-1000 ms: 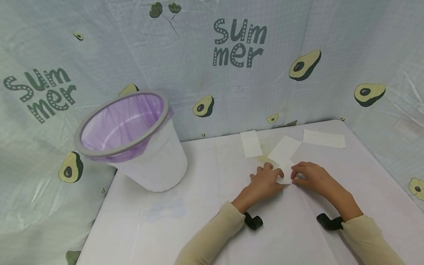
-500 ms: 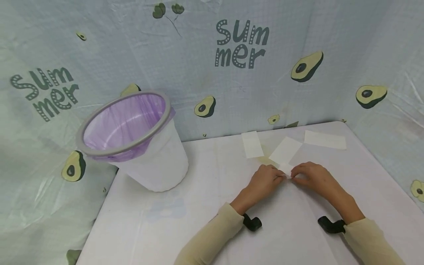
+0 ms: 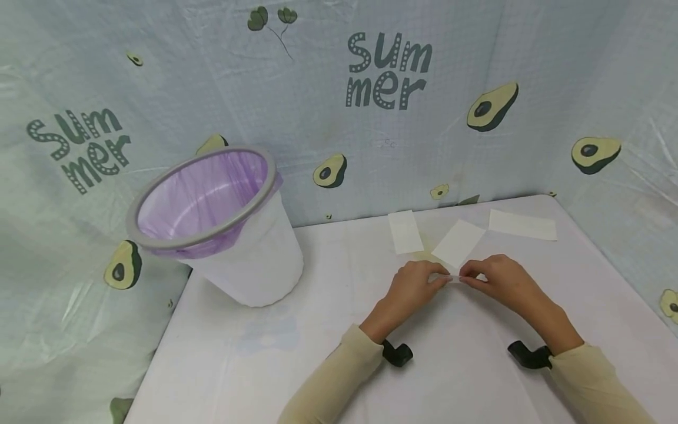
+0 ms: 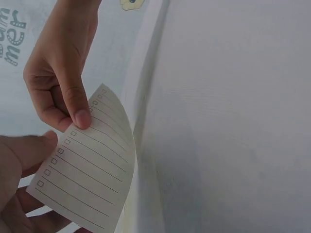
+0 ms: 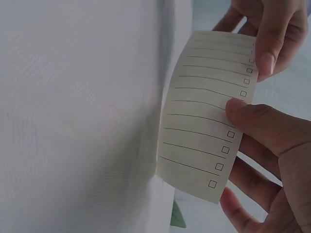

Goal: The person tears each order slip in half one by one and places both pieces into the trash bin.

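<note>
Between both hands is a small cream checklist sheet (image 4: 92, 165), printed with ruled lines and a row of little boxes along one edge. My left hand (image 3: 408, 288) pinches that edge near one end. The right hand (image 3: 500, 280) pinches the same edge a short way along, thumb on the printed face. In the right wrist view, the sheet (image 5: 199, 116) bows gently, its far edge close to the white table surface. Seen from the head, only a thin strip of the sheet (image 3: 454, 278) shows between the fingertips.
Three pale paper slips, a left one (image 3: 405, 232), a middle one (image 3: 458, 242) and a right one (image 3: 522, 224), lie behind the hands. A white bin (image 3: 265, 253) with a grey rim and purple liner stands at the left. A printed curtain (image 3: 386, 153) borders the table (image 3: 328, 330).
The sheet was lying nearly flat under the fingers. Both hands now pinch its near edge, which has come up and turned edge-on to the head view. The left hand has shifted slightly left.
</note>
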The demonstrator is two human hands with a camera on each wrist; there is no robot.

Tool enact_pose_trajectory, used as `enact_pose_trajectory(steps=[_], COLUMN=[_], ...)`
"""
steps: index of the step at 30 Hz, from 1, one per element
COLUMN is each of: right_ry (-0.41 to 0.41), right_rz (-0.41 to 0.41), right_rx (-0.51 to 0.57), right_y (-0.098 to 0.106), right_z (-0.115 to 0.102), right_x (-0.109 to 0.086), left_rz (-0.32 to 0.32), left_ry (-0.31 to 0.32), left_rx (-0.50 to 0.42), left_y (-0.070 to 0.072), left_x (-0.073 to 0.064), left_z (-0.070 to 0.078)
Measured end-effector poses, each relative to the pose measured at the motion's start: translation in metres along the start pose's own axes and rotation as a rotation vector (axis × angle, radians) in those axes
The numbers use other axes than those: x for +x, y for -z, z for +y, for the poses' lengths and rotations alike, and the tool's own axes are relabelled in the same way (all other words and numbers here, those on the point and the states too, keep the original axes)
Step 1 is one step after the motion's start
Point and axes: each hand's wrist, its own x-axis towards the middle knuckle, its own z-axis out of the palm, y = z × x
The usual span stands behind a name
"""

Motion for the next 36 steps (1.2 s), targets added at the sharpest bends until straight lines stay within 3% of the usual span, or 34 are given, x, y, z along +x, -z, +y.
enact_pose_trajectory(steps=[8,14,19,25,36], right_ry=[0.004,-0.011,0.009,0.025,0.057], right_rz=[0.092,0.174,0.188,0.206,0.299], right_rx=[0.064,0.132,0.143,0.165,0.170], right_y=[0.003,0.006,0.010,0.013,0.020], right_z=[-0.006,-0.010,-0.015,-0.021,-0.032], right_x=[-0.002,-0.001,0.004,0.006,0.010], left_rz=[0.120,0.197,0.273,0.322,0.365], left_ry=[-0.113,-0.210,-0.276,-0.298,-0.297], left_rx=[-0.006,-0.142,-0.166,-0.187,-0.324], left_y=[0.005,0.009,0.012,0.015,0.025], left_x=[-0.003,-0.003,-0.002,-0.003,-0.007], left_z=[-0.002,-0.008,-0.009,-0.009,-0.007])
